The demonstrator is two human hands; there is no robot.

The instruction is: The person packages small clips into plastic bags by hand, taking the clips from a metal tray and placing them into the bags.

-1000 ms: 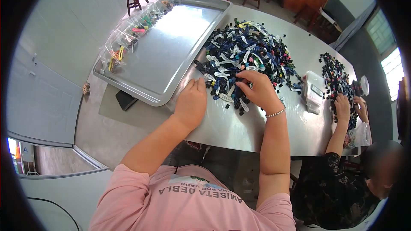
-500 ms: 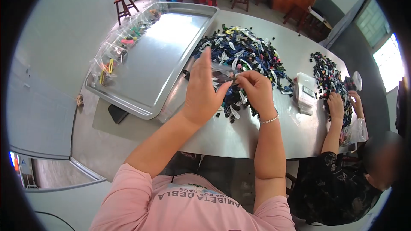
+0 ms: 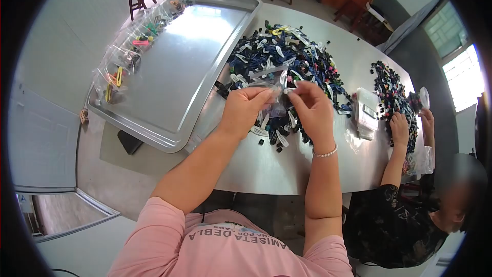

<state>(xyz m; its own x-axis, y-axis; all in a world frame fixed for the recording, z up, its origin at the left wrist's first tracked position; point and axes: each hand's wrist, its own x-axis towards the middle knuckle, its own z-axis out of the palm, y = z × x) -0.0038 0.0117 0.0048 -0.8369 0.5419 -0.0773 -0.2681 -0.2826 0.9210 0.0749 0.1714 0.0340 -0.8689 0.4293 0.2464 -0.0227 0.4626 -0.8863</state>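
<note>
My left hand (image 3: 242, 112) pinches the edge of a small clear plastic bag (image 3: 278, 109) between thumb and fingers. The bag hangs over a large pile of hair clips (image 3: 307, 54), mostly dark blue, black and white. Close to the bag's other side, my right hand (image 3: 315, 115) has its thumb and forefinger drawn together. A small pale piece shows at those fingertips, too small to name. A beaded bracelet (image 3: 325, 152) circles my right wrist.
Left of the pile lies a big metal tray (image 3: 179, 72), with filled clear bags (image 3: 120, 74) along its far left side. A stack of plastic bags (image 3: 366, 113) sits to the right. Beyond it, a co-worker's hands (image 3: 400, 129) touch a second pile (image 3: 392, 87).
My left hand has gone from flat, raised fingers to a pinch on the bag. The bag now hangs more in view between my hands. My right hand has shifted slightly right.
</note>
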